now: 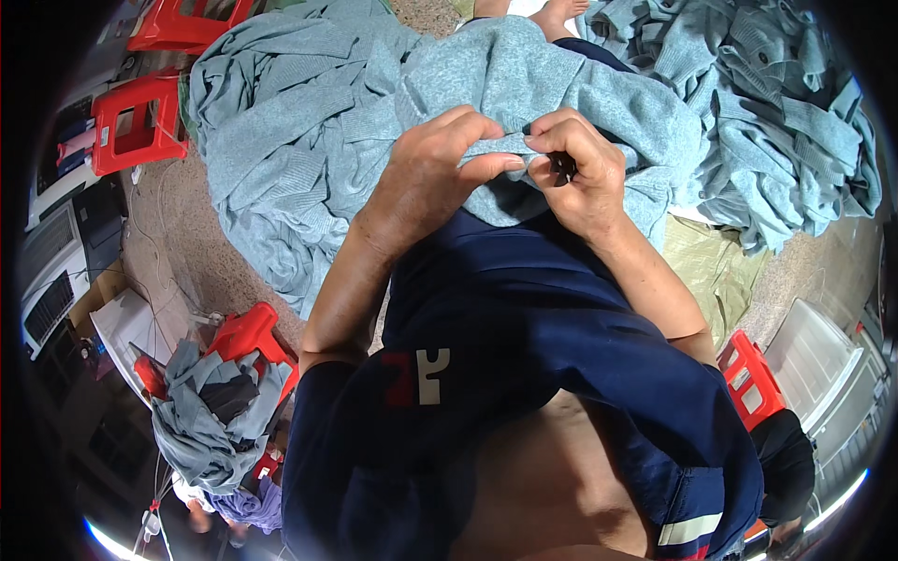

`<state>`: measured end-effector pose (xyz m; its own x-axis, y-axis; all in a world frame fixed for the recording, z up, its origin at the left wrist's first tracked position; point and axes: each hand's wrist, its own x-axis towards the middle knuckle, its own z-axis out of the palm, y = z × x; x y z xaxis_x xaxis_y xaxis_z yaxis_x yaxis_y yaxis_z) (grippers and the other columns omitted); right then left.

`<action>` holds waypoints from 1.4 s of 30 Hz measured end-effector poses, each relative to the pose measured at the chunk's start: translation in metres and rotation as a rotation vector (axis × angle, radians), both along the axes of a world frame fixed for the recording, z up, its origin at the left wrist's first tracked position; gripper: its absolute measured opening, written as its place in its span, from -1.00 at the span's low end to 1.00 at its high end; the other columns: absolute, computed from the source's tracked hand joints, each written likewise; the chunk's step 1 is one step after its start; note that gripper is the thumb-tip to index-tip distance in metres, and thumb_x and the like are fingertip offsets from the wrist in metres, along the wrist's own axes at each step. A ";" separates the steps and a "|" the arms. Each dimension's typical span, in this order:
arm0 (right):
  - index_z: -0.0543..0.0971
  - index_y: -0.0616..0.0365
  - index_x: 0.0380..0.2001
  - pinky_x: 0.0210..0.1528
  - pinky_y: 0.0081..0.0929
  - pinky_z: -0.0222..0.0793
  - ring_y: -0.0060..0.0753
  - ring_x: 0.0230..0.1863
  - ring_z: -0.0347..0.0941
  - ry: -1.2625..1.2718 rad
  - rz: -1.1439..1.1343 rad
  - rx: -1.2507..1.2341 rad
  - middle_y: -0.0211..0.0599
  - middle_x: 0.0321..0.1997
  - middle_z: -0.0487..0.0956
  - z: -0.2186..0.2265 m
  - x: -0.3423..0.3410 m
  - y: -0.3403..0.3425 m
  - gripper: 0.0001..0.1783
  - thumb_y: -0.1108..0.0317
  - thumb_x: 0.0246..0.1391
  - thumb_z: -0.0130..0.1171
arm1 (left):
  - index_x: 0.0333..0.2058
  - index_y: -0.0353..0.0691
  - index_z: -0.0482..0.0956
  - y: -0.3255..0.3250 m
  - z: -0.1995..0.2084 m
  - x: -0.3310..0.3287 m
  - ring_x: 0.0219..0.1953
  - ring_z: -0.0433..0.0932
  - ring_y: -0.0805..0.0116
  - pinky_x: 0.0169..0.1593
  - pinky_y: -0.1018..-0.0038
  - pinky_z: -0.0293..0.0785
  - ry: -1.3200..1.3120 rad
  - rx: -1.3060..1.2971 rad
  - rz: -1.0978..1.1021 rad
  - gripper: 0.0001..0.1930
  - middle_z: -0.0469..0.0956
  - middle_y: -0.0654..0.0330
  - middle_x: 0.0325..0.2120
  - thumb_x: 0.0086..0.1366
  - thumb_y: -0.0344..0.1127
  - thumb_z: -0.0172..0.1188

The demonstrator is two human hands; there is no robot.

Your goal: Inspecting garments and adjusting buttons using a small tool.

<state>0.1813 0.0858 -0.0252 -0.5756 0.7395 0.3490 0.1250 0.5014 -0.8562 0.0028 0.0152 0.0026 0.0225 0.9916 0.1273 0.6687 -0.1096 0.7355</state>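
Note:
A light blue-grey knit garment (524, 75) lies across my lap, bunched in soft folds. My left hand (426, 168) pinches a narrow strip of its edge between thumb and forefinger. Close beside it, my right hand (589, 173) grips the same strip with its fingertips, so the knit is stretched across the small gap between the hands. Inside the curl of my right hand sits a small dark object (563, 168); the fingers cover most of it, and its kind cannot be made out.
Heaped knit garments (281, 112) spread to the left, with another pile (767, 103) at the far right. Red plastic stools (140, 122) stand along the left; a garment-laden one (248, 337) is lower left. An olive sheet (716, 266) covers floor at right, near a pale plastic bin (809, 365).

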 end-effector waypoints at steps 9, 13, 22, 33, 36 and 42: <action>0.40 0.17 -0.54 -0.57 -0.56 0.32 -0.39 -0.59 0.45 0.138 -0.095 0.154 -0.26 -0.51 0.53 -0.006 -0.001 0.002 -0.75 0.63 -0.30 0.25 | -0.35 -0.31 0.51 -0.002 -0.002 0.015 -0.51 0.47 0.11 -0.44 0.33 0.39 0.020 0.058 0.026 -0.76 0.46 0.07 -0.50 0.09 -0.33 0.36; 0.40 0.16 -0.55 -0.59 -0.54 0.32 -0.36 -0.60 0.45 0.158 -0.085 0.329 -0.26 -0.54 0.52 -0.005 -0.001 0.004 -0.75 0.59 -0.32 0.28 | -0.29 -0.27 0.48 -0.007 -0.012 0.022 -0.54 0.43 0.08 -0.49 0.29 0.35 0.074 0.391 0.052 -0.72 0.42 0.07 -0.53 0.01 -0.47 0.35; 0.55 0.18 -0.30 -0.48 -0.60 0.34 -0.61 -0.54 0.40 0.069 -0.125 -0.347 -0.36 -0.43 0.53 0.007 -0.002 -0.006 -0.70 0.61 -0.21 0.24 | -0.24 -0.19 0.44 -0.011 -0.021 0.015 -0.50 0.45 0.16 -0.49 0.32 0.39 0.065 0.385 0.052 -0.62 0.39 0.15 -0.47 -0.09 -0.53 0.30; 0.54 0.19 -0.45 -0.56 -0.59 0.33 -0.51 -0.54 0.48 0.013 -0.060 0.001 -0.30 -0.42 0.57 -0.001 0.000 -0.005 -0.75 0.68 -0.29 0.27 | -0.32 -0.21 0.44 -0.009 -0.014 0.009 -0.55 0.46 0.20 -0.53 0.39 0.41 0.100 0.211 0.051 -0.60 0.42 0.19 -0.55 0.03 -0.09 0.40; 0.52 0.19 -0.47 -0.58 -0.57 0.33 -0.46 -0.55 0.48 0.017 -0.062 0.090 -0.27 -0.45 0.57 0.001 0.001 -0.004 -0.76 0.66 -0.30 0.28 | -0.34 -0.19 0.44 -0.008 -0.014 0.008 -0.54 0.47 0.21 -0.54 0.40 0.40 0.134 0.273 0.020 -0.64 0.42 0.20 -0.55 0.04 -0.13 0.40; 0.50 0.18 -0.49 -0.56 -0.56 0.35 -0.41 -0.56 0.49 0.080 -0.099 0.060 -0.26 -0.48 0.56 -0.001 0.000 -0.003 -0.78 0.63 -0.29 0.26 | -0.35 -0.14 0.45 -0.012 -0.023 0.007 -0.52 0.48 0.25 -0.52 0.41 0.41 0.251 0.399 -0.019 -0.76 0.42 0.25 -0.53 0.10 -0.26 0.35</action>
<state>0.1816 0.0825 -0.0258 -0.4697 0.7675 0.4363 0.1084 0.5407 -0.8342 0.0103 0.0035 -0.0203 0.1188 0.8653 0.4870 0.8154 -0.3649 0.4494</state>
